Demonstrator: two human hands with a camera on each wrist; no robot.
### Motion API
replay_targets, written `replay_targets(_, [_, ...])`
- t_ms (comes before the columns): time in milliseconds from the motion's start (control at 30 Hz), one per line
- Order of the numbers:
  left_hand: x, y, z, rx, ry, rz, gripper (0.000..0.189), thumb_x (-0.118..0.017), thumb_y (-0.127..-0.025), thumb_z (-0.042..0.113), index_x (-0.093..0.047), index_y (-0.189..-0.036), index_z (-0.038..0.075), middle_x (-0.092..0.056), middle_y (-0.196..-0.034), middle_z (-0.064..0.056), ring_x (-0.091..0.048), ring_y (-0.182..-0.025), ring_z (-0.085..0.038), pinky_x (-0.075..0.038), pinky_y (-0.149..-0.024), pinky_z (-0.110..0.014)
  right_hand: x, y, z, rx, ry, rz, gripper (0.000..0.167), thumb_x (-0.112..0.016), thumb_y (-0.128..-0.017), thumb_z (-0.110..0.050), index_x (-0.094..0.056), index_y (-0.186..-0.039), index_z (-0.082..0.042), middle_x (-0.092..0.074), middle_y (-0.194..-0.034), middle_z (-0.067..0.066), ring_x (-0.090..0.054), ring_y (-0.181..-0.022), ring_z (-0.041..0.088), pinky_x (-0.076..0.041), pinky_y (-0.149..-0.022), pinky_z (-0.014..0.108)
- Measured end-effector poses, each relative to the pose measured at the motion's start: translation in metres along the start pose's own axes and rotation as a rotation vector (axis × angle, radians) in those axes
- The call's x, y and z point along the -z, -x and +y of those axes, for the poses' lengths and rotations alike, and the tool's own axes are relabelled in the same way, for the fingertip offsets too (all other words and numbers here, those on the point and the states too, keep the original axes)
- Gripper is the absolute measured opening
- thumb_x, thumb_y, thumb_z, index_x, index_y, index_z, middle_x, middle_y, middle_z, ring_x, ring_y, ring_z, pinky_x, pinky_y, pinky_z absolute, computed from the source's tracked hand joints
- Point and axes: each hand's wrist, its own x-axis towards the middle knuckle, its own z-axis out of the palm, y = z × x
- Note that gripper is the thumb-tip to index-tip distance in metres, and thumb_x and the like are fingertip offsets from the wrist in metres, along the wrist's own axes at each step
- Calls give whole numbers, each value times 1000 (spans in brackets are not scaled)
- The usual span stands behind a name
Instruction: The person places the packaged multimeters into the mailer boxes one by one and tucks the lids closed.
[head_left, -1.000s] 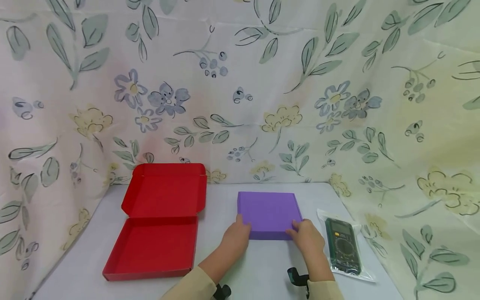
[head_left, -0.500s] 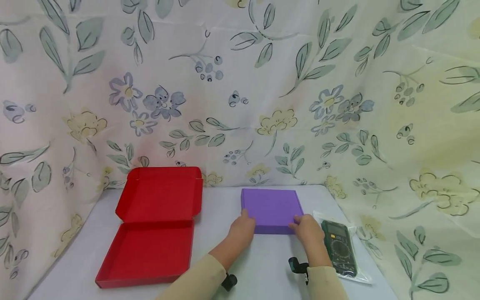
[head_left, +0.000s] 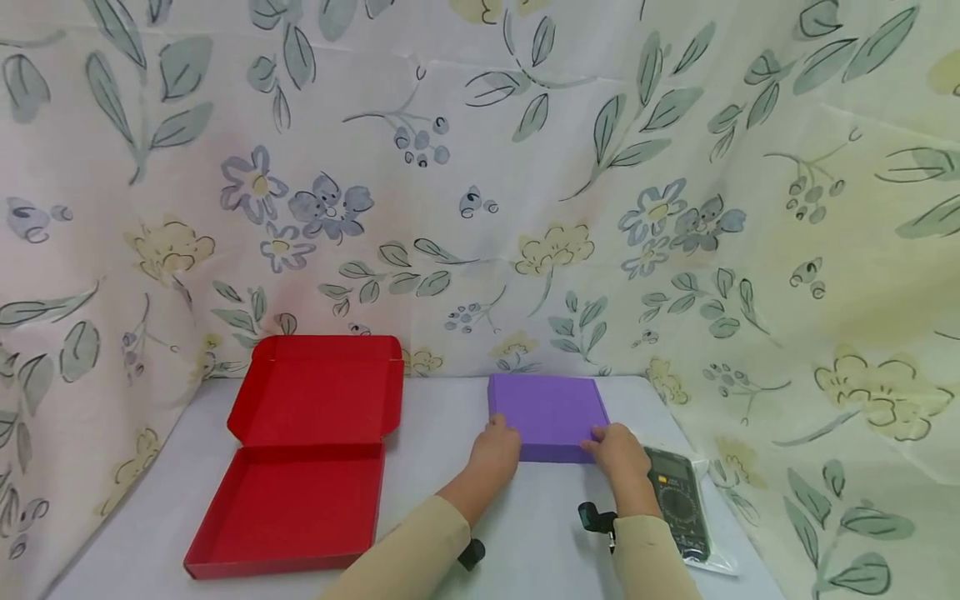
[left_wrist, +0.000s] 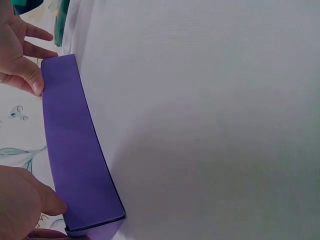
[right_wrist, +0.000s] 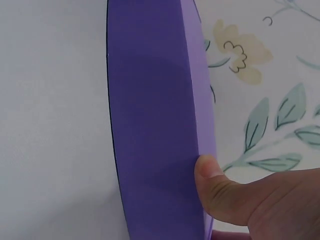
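A closed purple box lies flat near the back edge of the white table, right of centre. My left hand holds its near left corner; in the left wrist view the left thumb lies along the box's edge. At the near right corner, my right hand grips the box, its thumb pressing the upper edge in the right wrist view. The remaining right fingers are mostly hidden there. Close beside the right hand lies a dark green multimeter in a clear plastic bag, partly covered by the hand.
On the left of the table stands an open red box, its lid raised toward the back. A floral curtain hangs behind the table and along both sides.
Both hands have slid the purple box toward the back of the table and a little right, keeping hold of it. The head view has shifted slightly. The red box stays put.
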Motion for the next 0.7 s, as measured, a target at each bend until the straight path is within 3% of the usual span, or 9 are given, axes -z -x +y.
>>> replay_targets(200, [-4,-2,5,-10,-45,49,21,-68,-95,8,-74,-113,-3,-57,-117,-29,-66,-96,-32,-60,-74,-35,3,1,2,-3,-6,5,56,-75,-94,-33,-62,-139,-4,-55,-141,28,-55,-124,51,-52,-81,60])
replay_targets(367, [-5,3,3,-7,-53,73,26,-66,-98,8,-71,-121,-1,-56,-121,-28,-64,-100,-32,-59,-75,-36,1,2,3,-3,-23,12,56,-74,-94,-33,-60,-140,-3,-54,-142,27,-56,-123,51,-52,-80,60])
replay_targets(533, [-3,20,2,-18,-77,89,40,-71,-94,15,-66,-130,0,-53,-132,-28,-59,-115,-35,-58,-81,-33,-2,4,1,-37,-34,0,58,-76,-93,-33,-59,-141,-5,-52,-143,28,-60,-118,49,-51,-79,58])
replay_targets(700, [-2,37,-2,-12,8,20,51,-73,-91,23,-63,-136,1,-45,-147,-25,-46,-134,-39,-55,-92,-39,1,6,0,-19,-29,-5,58,-76,-93,-34,-59,-141,-6,-51,-144,27,-58,-120,50,-52,-79,58])
